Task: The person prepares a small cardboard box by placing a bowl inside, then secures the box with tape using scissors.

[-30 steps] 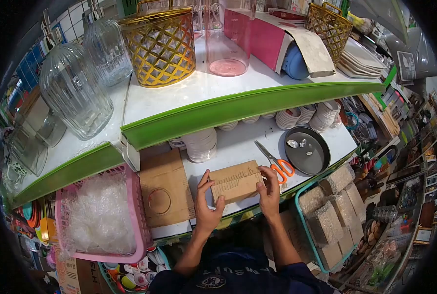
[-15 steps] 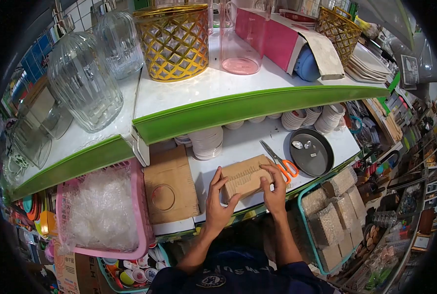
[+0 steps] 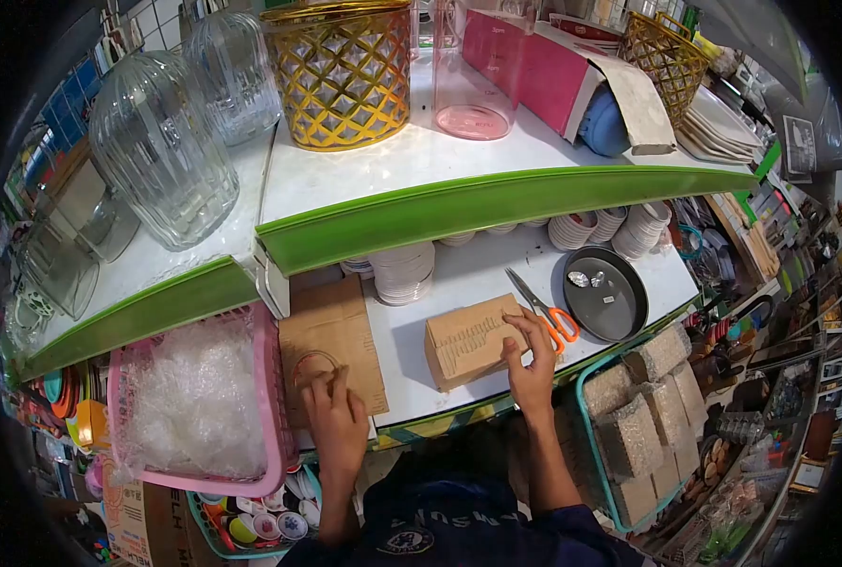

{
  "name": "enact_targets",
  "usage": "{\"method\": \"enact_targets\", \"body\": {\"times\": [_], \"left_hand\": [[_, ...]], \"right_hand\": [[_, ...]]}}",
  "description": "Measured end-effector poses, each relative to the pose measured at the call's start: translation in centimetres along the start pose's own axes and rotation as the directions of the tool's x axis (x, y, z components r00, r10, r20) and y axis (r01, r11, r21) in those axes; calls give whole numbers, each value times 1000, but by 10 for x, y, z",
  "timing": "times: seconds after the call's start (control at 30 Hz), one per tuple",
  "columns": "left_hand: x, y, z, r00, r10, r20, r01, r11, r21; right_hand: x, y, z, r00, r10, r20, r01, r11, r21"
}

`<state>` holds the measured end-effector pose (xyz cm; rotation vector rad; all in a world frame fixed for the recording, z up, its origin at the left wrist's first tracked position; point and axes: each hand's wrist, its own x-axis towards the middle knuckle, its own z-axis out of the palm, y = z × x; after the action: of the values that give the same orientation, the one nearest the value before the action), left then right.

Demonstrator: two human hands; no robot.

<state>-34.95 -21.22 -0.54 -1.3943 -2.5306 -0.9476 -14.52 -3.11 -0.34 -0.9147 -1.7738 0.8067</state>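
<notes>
A small brown cardboard box (image 3: pixel 473 342) with a ridged strip on its top lies on the white counter. My right hand (image 3: pixel 532 359) grips the box's right end, thumb on the near face and fingers over the top. On the left, my left hand (image 3: pixel 334 420) reaches over a flat cardboard sheet (image 3: pixel 350 321). Its fingers are curled at a thin ring that looks like a roll of clear tape (image 3: pixel 315 357); the hand covers the ring's near side. Orange-handled scissors (image 3: pixel 544 307) lie just right of the box.
A dark round pan (image 3: pixel 606 321) holds small shiny pieces. Stacked white bowls (image 3: pixel 404 274) stand under the green-edged shelf (image 3: pixel 497 200). A pink basket (image 3: pixel 274 406) of bubble wrap is at left, a teal basket (image 3: pixel 596 444) of wrapped boxes at right. Glass jars (image 3: pixel 161 151) stand above.
My left hand has let go of the box and moved left to the ring on the cardboard sheet. My right hand stays on the box. The view has shifted slightly.
</notes>
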Motion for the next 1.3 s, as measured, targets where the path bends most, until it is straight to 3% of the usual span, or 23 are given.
{"method": "enact_targets", "body": {"times": [0.17,0.3,0.43,0.5,0.63,0.7,0.77,0.83,0.9,0.97,1.0,1.03,1.1,1.17,1.23,1.3], "left_hand": [[-23,-47,19,998,-32,63,23,989,145],[-20,-47,17,990,-51,135,20,974,224],[-13,-29,4,998,37,60,-48,981,190],[-10,-13,-5,998,45,44,-41,994,-104],[-12,17,-14,992,118,-40,-121,989,-81],[-14,34,-20,1000,-18,16,24,874,-486],[-16,39,-18,999,37,-22,-43,880,-472],[-21,38,-9,997,72,-4,-57,764,-643],[-22,46,-9,996,86,-12,-72,737,-672],[-22,54,-11,992,122,1,-80,659,-747],[-24,56,-9,992,127,7,-76,638,-767],[-23,58,-11,992,128,10,-75,637,-767],[-22,64,-16,977,209,49,-100,645,-758],[-22,68,-16,974,223,36,-115,626,-771],[-20,74,-20,962,273,-10,-188,637,-747],[-22,70,-12,948,317,-31,-235,633,-738]], "right_hand": [[0,-10,-3,1000,-23,-11,21,993,-115],[-1,-8,-4,1000,-30,-9,28,993,-111],[1,-11,-9,999,-44,14,45,993,-109],[0,-12,-10,999,-43,23,46,993,-108],[-2,-19,-8,997,-73,-33,68,987,-145],[-4,-23,-7,994,-93,-52,83,983,-162],[-6,-26,-7,981,-179,-76,157,959,-235],[-8,-31,-7,961,-254,-111,221,944,-246],[-12,-37,-10,934,-328,-143,285,923,-257],[-18,-44,-18,891,-447,-75,419,876,-238],[-17,-54,-18,878,-469,-90,455,879,-143],[-21,-60,-19,879,-467,-90,453,880,-145],[-30,-68,-22,949,-294,115,266,941,208],[-28,-87,-22,935,-303,187,260,940,221],[-28,-98,-19,910,-108,399,-13,958,287],[-33,-90,-15,883,-136,450,-37,934,355]]}}
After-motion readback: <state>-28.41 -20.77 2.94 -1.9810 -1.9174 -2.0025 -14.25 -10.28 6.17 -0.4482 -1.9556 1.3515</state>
